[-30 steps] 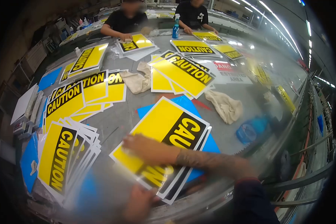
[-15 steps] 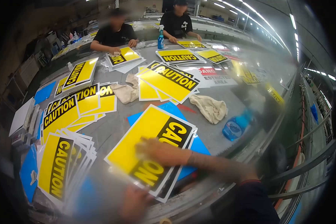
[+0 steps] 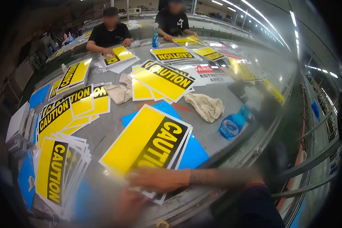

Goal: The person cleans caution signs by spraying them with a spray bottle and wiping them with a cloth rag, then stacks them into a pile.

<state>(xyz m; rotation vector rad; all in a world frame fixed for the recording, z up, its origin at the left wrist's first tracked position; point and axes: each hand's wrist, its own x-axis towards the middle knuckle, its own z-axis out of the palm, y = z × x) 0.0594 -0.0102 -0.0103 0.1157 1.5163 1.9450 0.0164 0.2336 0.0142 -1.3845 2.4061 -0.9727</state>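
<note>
A stack of yellow CAUTION signs lies in front of me, partly on a blue sheet. My right hand rests over the near end of the top sign and covers its last letters; its fingers are smeared by motion. Just below, near the stack's near corner, is my left hand, blurred, with its fingers not clear. Whether either hand holds anything cannot be made out. To the left, a fanned pile of CAUTION signs lies near the table edge.
Beyond the stack lie a beige cloth, a blue spray bottle, another cloth and more CAUTION signs. Two people, one at the left and one at the right, sit across the table.
My right hand has moved down the top sign toward its near end, closer to my left hand. More of the lettering shows. The whole view has shifted slightly.
</note>
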